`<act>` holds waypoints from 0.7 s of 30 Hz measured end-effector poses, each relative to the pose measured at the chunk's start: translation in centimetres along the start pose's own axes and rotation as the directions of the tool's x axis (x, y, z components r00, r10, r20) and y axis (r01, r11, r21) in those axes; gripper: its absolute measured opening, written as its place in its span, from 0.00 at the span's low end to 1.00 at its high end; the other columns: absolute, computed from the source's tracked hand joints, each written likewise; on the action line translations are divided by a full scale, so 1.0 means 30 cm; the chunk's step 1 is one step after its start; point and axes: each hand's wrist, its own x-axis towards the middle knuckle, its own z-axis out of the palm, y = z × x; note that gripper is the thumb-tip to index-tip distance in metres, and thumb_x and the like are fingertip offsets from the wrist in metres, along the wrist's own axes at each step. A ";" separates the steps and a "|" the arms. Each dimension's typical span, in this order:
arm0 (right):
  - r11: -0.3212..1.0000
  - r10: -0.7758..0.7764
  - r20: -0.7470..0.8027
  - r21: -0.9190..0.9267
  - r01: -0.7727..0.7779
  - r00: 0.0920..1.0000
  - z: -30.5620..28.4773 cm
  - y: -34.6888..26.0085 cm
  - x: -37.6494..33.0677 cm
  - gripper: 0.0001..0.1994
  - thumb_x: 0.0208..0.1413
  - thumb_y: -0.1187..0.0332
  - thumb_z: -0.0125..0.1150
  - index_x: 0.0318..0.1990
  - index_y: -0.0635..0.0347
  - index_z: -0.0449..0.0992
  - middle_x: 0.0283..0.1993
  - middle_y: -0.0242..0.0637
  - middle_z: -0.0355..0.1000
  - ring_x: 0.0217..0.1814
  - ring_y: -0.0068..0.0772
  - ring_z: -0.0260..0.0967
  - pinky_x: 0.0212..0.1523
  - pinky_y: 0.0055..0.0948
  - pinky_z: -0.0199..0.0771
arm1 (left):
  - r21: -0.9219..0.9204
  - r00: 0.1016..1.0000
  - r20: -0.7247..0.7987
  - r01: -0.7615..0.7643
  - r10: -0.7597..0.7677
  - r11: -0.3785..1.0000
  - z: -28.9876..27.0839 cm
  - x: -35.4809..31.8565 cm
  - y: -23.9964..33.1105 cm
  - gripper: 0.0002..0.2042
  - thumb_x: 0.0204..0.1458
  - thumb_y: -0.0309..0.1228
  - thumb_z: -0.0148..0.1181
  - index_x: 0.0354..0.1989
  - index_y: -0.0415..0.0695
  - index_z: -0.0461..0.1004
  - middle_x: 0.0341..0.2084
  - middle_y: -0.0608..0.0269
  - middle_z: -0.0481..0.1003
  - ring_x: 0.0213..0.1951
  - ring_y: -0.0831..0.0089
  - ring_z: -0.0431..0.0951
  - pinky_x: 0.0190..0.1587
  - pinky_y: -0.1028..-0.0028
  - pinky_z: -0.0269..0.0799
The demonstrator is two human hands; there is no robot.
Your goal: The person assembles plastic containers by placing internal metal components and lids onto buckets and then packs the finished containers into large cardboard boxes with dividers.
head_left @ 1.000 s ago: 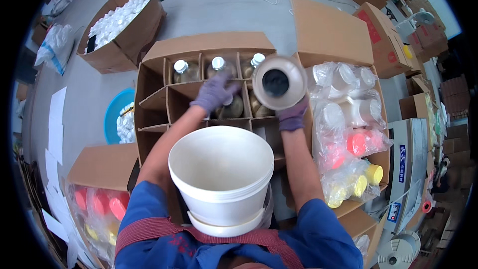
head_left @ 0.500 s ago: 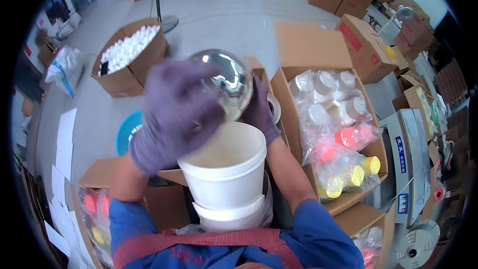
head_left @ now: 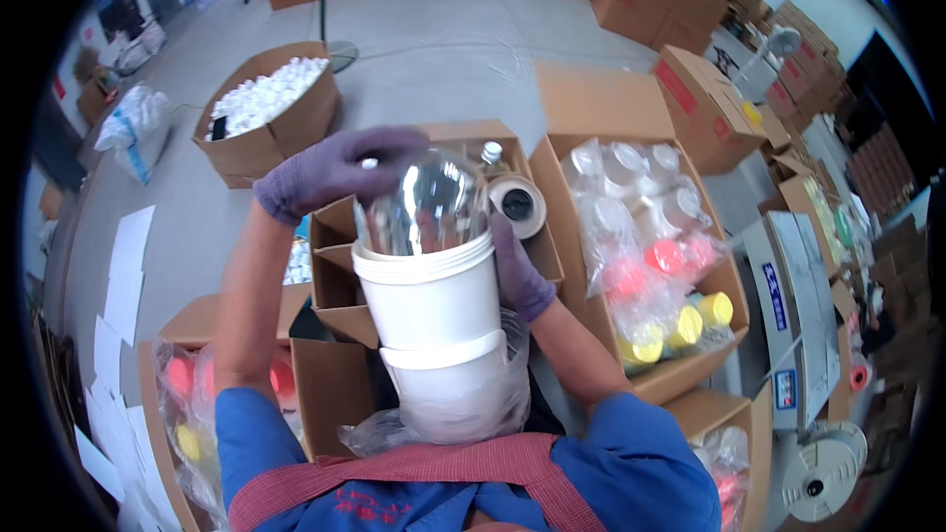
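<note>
Left hand is curling over a clear glass jar; right hand is gripping the white bucket beneath it.

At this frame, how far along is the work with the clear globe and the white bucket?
Done, apparently: some cells of the divided carton hold capped items, like one at the back. In hand: the left hand presses a clear glass globe into the mouth of the top white bucket, while the right hand steadies its side. Left: bagged jars fill the right box.
</note>
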 end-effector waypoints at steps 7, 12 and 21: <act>0.829 -0.191 -0.341 -0.558 -0.035 0.920 -0.332 0.237 0.141 0.37 0.60 0.44 0.48 0.68 0.62 0.55 0.71 0.47 0.53 0.71 0.46 0.55 0.67 0.33 0.57 | 0.694 0.956 0.186 0.035 -0.226 0.720 0.202 0.148 -0.025 0.21 0.46 0.49 0.64 0.40 0.45 0.79 0.33 0.52 0.76 0.37 0.58 0.78 0.42 0.64 0.73; -0.172 0.114 -0.303 -0.944 -0.282 0.946 -0.683 0.331 0.176 0.31 0.59 0.48 0.54 0.65 0.57 0.62 0.68 0.45 0.58 0.67 0.45 0.59 0.63 0.35 0.63 | 0.096 0.945 0.184 -0.291 0.271 0.952 0.112 0.175 -0.173 0.24 0.51 0.40 0.62 0.54 0.42 0.75 0.57 0.52 0.70 0.59 0.59 0.70 0.62 0.64 0.64; 0.975 -0.161 -0.011 0.157 0.161 0.987 -0.396 -0.151 0.350 0.27 0.66 0.52 0.45 0.65 0.59 0.59 0.64 0.43 0.64 0.63 0.40 0.65 0.64 0.41 0.66 | 0.834 0.713 0.375 -0.538 0.592 0.119 0.120 0.356 -0.167 0.23 0.50 0.41 0.59 0.57 0.57 0.72 0.64 0.55 0.62 0.67 0.49 0.56 0.70 0.45 0.40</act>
